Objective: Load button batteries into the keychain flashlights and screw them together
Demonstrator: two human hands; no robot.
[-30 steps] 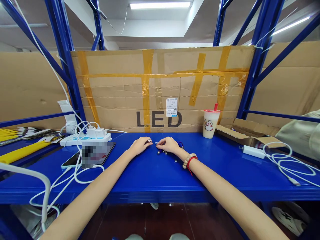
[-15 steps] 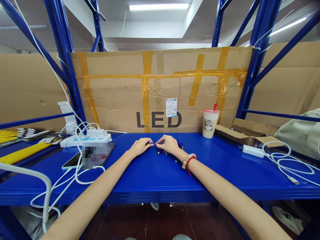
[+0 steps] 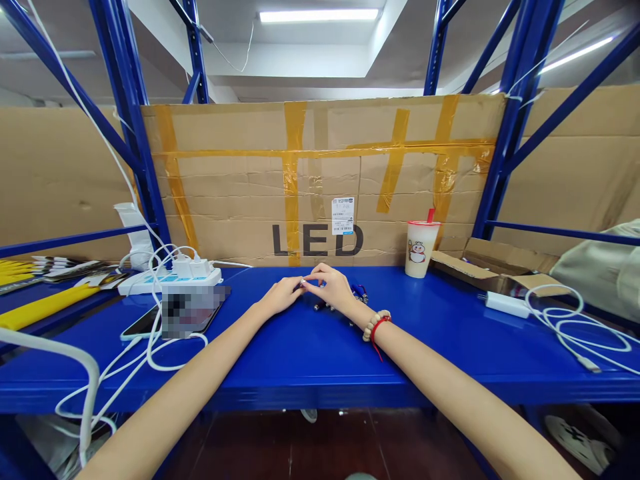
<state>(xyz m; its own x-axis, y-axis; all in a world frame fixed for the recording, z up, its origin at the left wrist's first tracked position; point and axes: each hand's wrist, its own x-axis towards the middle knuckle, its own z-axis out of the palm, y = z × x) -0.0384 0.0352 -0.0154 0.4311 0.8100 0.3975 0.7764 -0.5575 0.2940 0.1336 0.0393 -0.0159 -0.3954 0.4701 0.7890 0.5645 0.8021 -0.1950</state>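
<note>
Above the blue shelf top (image 3: 300,353), my left hand (image 3: 283,295) and my right hand (image 3: 330,287) meet at their fingertips. The left fingers are closed around a small shiny piece, mostly hidden, whose kind I cannot make out. My right thumb and forefinger pinch at the same spot, and what they hold is too small to name. Several small dark blue parts with silvery ends (image 3: 359,292) lie on the shelf beside and behind my right hand, partly covered by it. A beaded bracelet (image 3: 376,325) with a red cord circles my right wrist.
A lidded cup (image 3: 423,249) with a red straw stands at the back right, beside an open cardboard box (image 3: 493,263). A white charger (image 3: 506,303) with coiled cable lies right. Left are a power strip (image 3: 135,285), phones (image 3: 143,325) and loose cables. Taped cardboard (image 3: 230,193) closes the back.
My right hand has moved left, and its fingertips now touch those of my left hand, where a small gap showed before. The left hand has barely moved.
</note>
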